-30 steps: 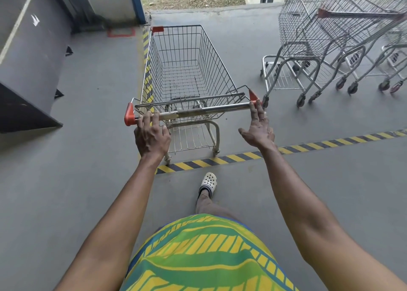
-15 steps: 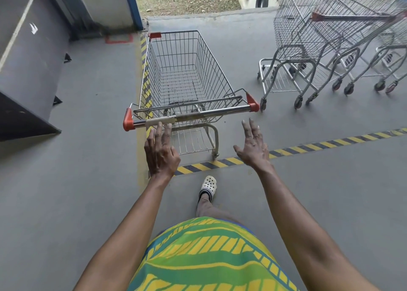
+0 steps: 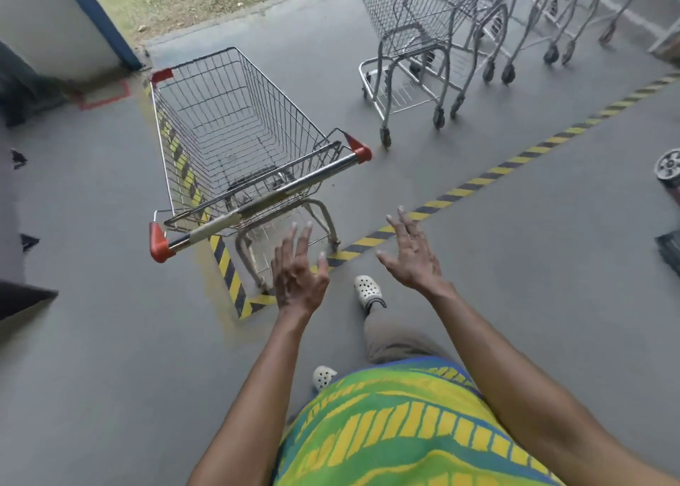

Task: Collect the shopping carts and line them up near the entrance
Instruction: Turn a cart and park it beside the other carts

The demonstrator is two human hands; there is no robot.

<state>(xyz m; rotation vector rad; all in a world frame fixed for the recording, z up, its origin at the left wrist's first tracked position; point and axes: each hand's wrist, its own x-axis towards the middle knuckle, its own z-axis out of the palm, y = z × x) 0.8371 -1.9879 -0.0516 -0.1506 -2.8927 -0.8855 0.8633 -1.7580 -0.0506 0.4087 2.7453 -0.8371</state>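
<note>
From the head camera, both hands float free with fingers spread, left hand [image 3: 298, 275] and right hand [image 3: 412, 253] holding nothing; the shopping cart [image 3: 235, 147] stands apart on the floor's striped tape corner [image 3: 235, 287], nested carts [image 3: 423, 44] farther right

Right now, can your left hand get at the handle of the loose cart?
Probably yes. The left hand is open, fingers aimed at the handle and just short of it, with nothing between them; a short reach forward should do.
</note>
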